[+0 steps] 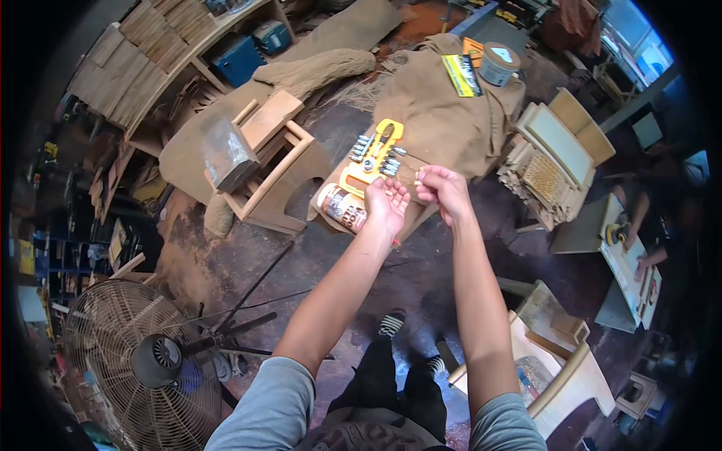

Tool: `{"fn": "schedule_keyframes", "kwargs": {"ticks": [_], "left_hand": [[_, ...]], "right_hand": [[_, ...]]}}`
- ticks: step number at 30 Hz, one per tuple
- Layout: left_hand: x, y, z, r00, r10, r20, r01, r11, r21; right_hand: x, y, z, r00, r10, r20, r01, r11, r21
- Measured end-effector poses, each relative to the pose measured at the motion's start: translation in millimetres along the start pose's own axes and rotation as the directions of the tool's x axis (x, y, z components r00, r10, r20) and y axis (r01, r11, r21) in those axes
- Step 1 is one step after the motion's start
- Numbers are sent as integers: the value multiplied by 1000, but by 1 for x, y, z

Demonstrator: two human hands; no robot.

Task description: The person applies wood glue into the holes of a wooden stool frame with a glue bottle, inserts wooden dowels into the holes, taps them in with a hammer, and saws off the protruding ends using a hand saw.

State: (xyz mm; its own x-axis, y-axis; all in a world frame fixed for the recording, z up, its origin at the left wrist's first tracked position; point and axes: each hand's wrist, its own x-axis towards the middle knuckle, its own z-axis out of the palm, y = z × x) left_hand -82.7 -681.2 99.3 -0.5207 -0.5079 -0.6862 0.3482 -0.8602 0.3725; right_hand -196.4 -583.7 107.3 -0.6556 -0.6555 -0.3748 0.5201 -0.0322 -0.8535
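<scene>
My left hand point(387, 204) is palm up with its fingers loosely curled and slightly apart; I see nothing in it. It lies right by a yellow bit holder point(386, 134) with several metal driver bits, and a labelled wood filler tub point(342, 207) lying tilted beside the wrist. A few centimetres to the right, my right hand point(448, 194) pinches a small pale piece point(418, 180) between thumb and fingertips, its kind too small to make out. Both hands are over a brown cloth point(429, 113) covering the work surface.
A wooden stool frame point(274, 173) with a metal-topped block stands at left. A large fan point(143, 361) is at lower left. Further back are a yellow packet point(460, 75) and a round tub point(499, 64). Chair parts point(556, 376) stand lower right; another person's hand point(648, 261) works beyond.
</scene>
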Motion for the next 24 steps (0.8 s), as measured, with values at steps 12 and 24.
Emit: {"fn": "schedule_keyframes", "kwargs": {"ticks": [12, 24], "left_hand": [[-277, -220, -18, 718, -587, 374, 613, 788, 59], [-455, -383, -51, 493, -802, 338, 701, 596, 392]], "right_hand": [[-396, -76, -142, 960, -166, -225, 117, 969, -216], [-703, -59, -385, 701, -326, -635, 208, 944, -254]]}}
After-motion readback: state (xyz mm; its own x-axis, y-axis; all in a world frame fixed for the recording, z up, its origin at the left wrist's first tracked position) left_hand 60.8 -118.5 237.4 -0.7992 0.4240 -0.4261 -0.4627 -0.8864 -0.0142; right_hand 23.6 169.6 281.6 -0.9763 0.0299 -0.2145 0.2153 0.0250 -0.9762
